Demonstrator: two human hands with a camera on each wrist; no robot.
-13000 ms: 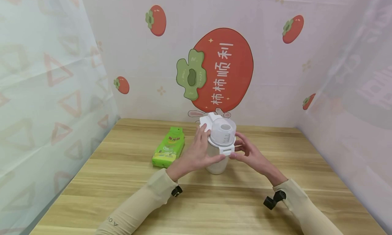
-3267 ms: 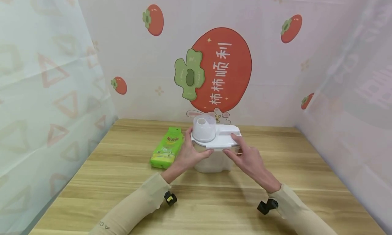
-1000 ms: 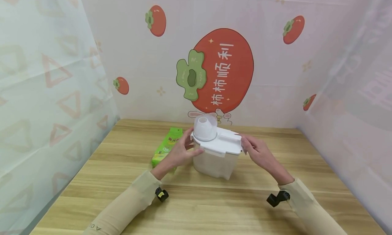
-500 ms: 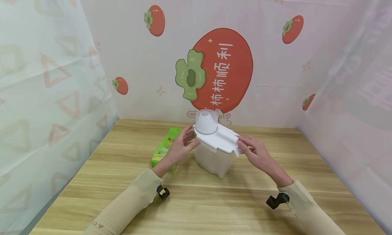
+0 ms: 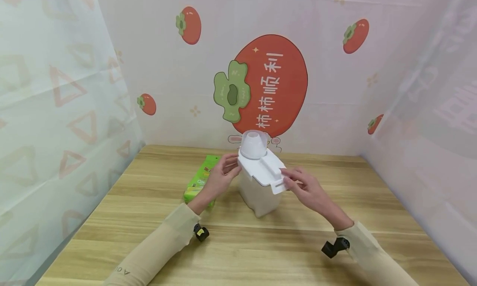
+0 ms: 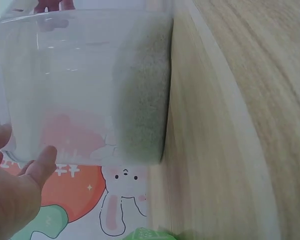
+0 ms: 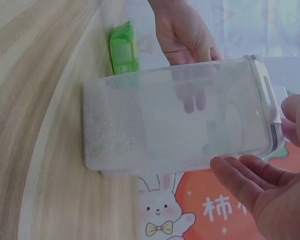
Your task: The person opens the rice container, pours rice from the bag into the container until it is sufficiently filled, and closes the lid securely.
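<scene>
A clear plastic rice storage container [image 5: 261, 197] stands on the table, with pale grains [image 7: 109, 125] filling its lower part. A translucent cup [image 5: 254, 146] sits on its white lid [image 5: 257, 170], and a slotted white latch [image 5: 278, 186] juts from the lid's near right end. My left hand [image 5: 220, 178] holds the container's upper left side, thumb and fingers at the lid's edge. On the other side, my right hand [image 5: 307, 191] grips the latch end; in the right wrist view its thumb is at the latch, its fingers [image 7: 240, 182] along the container's wall.
A bright green packet [image 5: 199, 180] lies to the left of the container, partly hidden by the left hand. The wood-grain table [image 5: 238, 253] is closed in by printed fabric at the back and both sides. A black wrist camera [image 5: 335, 247] hangs at the right cuff.
The container has turned clockwise, seen from above, so its latch end has swung from the right towards the front. Both hands have followed it round. The green packet has stayed put.
</scene>
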